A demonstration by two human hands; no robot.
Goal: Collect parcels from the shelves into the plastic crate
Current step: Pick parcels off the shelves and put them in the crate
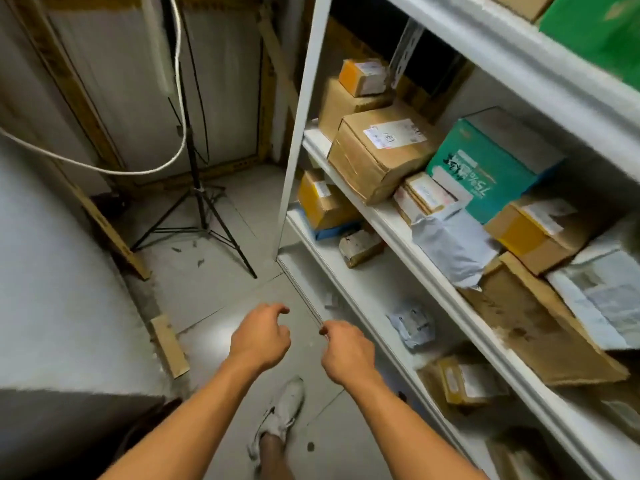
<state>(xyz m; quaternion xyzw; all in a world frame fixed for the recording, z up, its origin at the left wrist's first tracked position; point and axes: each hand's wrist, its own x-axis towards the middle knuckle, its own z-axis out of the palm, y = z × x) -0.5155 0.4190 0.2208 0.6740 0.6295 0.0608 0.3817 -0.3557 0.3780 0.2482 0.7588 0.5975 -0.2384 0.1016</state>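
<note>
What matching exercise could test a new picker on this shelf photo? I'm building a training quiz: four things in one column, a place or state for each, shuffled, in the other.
Things
1. teal box
2. grey poly mailer
3. small orange-taped box
4. left hand

Places or states
A. on top of a larger brown carton
B. draped over the shelf's front edge
C. holding nothing, out over the floor
D. between a large brown carton and a yellow-taped one

Pairs: 1-D, 2-B, 3-A, 4-C
</note>
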